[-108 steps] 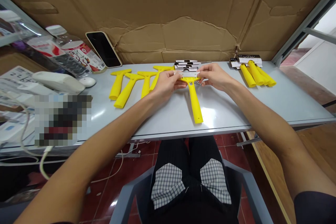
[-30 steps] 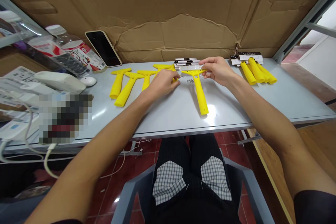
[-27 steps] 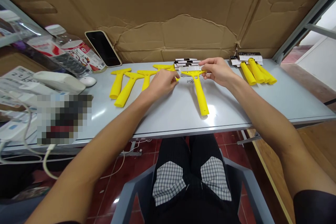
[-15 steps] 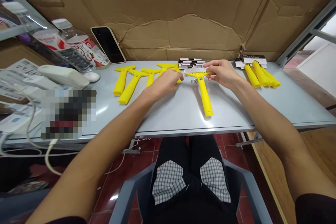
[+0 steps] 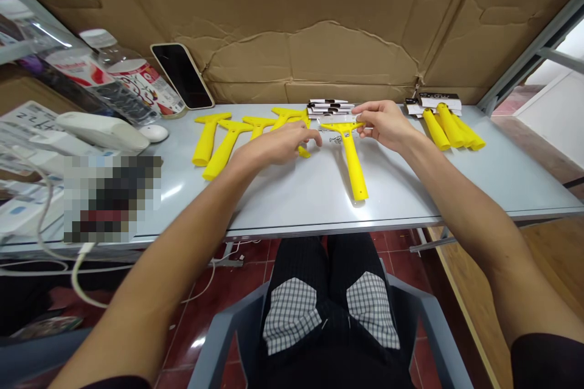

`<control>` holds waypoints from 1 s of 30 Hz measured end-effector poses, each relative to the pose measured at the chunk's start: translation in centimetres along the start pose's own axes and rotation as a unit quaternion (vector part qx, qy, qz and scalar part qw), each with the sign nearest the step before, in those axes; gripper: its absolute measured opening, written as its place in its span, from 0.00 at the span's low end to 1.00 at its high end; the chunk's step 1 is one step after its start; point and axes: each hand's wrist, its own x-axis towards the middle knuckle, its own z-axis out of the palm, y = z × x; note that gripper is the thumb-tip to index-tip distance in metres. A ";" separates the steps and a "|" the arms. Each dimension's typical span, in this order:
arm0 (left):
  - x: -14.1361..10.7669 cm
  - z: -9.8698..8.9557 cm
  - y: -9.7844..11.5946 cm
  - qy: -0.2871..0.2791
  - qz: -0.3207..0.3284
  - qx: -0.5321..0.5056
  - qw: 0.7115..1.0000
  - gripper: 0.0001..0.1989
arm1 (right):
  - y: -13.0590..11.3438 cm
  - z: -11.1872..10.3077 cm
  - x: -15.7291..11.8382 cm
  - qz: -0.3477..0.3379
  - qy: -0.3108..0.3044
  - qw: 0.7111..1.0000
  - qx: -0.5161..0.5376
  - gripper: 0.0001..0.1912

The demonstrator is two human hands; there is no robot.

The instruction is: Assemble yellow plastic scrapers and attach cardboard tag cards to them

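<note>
Centre of the desk (image 5: 292, 203), scraper: right now a yellow T-handled scraper (image 5: 353, 161) lies flat, its long handle running toward the person and its crossbar away.
Right hand (image 5: 385, 126): the closer one to that crossbar, fingers (image 5: 370, 110) pinched firmly on its right end.
Left hand (image 5: 283, 144): fingers (image 5: 311, 138) loose and half curled, just beside the crossbar's left end, not gripping it, and over the handle of another yellow scraper (image 5: 303, 152); contact is hard to call.
Beside the crossbar: small metal fittings (image 5: 336, 140) sit on the desk.
Off to the left: more yellow scrapers (image 5: 223, 149) are lined up.
Off to the right: a cluster of yellow handles (image 5: 449, 127) lies by black-and-white cards (image 5: 433, 101).
Far edge: a stack of cards (image 5: 331, 108), a smartphone (image 5: 182, 76) and a torn cardboard sheet (image 5: 310, 30).
</note>
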 end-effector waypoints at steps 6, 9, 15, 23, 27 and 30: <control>-0.2 -0.9 -0.4 0.003 0.031 -0.040 0.999 0.12 | 0.0 0.0 -0.1 -0.006 -0.006 1.000 0.004 0.10; -0.5 -1.9 -1.2 -0.054 0.037 -0.055 0.996 0.12 | -0.1 0.1 -0.1 -0.008 -0.008 1.000 0.009 0.11; -0.7 -3.2 -1.7 -0.139 -0.026 0.027 0.990 0.14 | -0.3 0.2 -0.3 -0.007 -0.014 1.000 0.001 0.11; -0.6 -2.7 -0.3 -0.103 0.000 0.048 0.993 0.12 | 0.0 0.1 -0.1 -0.006 -0.017 1.000 -0.003 0.10; -0.5 -2.4 -0.2 0.033 0.028 0.044 0.998 0.16 | 0.2 0.0 0.1 -0.002 -0.012 1.000 -0.004 0.10; -0.6 -2.6 0.1 0.154 0.064 -0.012 0.986 0.16 | 0.3 -0.1 0.2 -0.003 -0.012 1.000 -0.005 0.10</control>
